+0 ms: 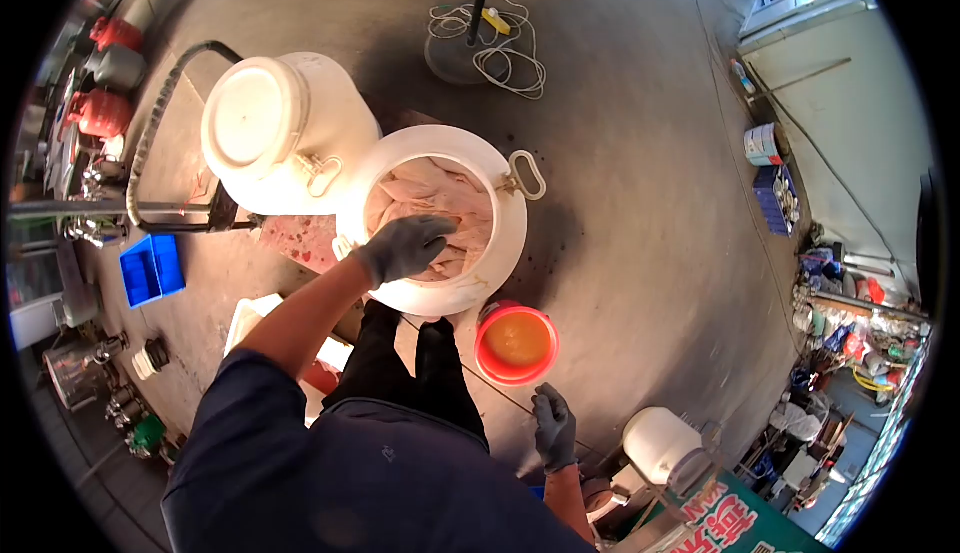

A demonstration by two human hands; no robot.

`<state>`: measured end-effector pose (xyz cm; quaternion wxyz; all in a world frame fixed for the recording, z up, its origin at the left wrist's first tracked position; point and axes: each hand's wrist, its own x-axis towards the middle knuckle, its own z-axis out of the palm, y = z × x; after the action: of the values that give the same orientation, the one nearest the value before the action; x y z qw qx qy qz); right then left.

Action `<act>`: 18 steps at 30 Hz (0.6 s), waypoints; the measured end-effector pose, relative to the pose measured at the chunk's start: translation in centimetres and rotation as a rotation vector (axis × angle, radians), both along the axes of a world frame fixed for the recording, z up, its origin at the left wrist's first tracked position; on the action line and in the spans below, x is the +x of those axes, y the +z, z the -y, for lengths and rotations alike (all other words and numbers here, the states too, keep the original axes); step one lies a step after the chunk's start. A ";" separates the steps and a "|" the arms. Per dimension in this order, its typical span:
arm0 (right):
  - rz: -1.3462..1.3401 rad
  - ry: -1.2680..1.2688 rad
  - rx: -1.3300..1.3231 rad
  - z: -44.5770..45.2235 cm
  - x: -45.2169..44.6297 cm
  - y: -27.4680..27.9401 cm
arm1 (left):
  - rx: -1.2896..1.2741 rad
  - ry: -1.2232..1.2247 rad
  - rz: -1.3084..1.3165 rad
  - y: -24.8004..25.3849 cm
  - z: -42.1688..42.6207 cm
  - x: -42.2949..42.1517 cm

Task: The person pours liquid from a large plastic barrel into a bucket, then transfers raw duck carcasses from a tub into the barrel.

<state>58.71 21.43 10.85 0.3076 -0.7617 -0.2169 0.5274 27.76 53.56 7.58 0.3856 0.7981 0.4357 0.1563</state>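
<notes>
My left hand [408, 247], in a grey glove, reaches into a white plastic barrel [508, 223]. Its fingers lie stretched over pale pink pieces of raw meat [430, 188] that fill the barrel; whether they press on the meat I cannot tell. Beside the barrel stands a red bucket [551, 358] with cloudy orange liquid [518, 339] in it. My right hand [555, 427], gloved the same way, hangs just below the bucket, apart from it. Its fingers are loosely bent and hold nothing that shows.
A closed white barrel [330, 118] stands against the one with meat. A bent metal-tube handle [150, 133] and a blue crate [152, 271] are to the left. Ahead stands a pole base [460, 58] with coiled cable. Another white barrel [660, 443] sits at lower right.
</notes>
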 end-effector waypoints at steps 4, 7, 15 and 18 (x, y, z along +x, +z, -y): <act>0.016 0.194 0.065 -3.8 1.3 0.1 | -0.037 0.526 0.088 6.7 9.2 -6.3; 0.046 0.454 0.178 -8.0 1.7 -0.9 | -0.228 0.785 0.102 2.3 19.0 -14.3; 0.175 0.830 0.388 -16.1 -4.3 4.1 | -0.857 1.435 -0.446 -7.8 59.3 -27.1; 0.236 0.964 0.427 -14.3 -6.4 5.3 | -0.991 1.810 0.247 -12.0 71.5 -25.8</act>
<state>52.28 35.77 16.11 0.1521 -0.5504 -0.6773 0.4639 1.97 -17.92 -4.47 0.4508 -0.0968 0.8448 0.2715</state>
